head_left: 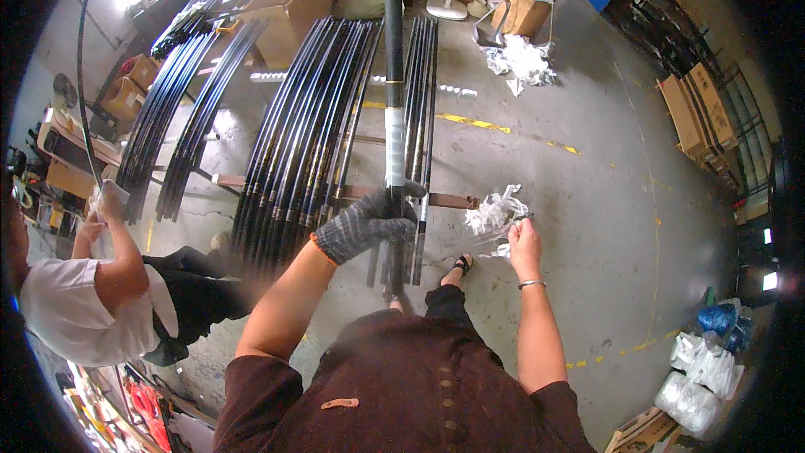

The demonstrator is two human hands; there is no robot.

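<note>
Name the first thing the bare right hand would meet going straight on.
Probably the crumpled white scraps just beyond the right hand, though they seem lower, on the floor, so it may pass over.

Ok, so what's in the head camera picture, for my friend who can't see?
A gloved left hand grips a long black pole with a pale wrap, while the bare right hand appears beside crumpled white scraps. More dark poles lie side by side ahead, and a person in a white top is at left.
</note>
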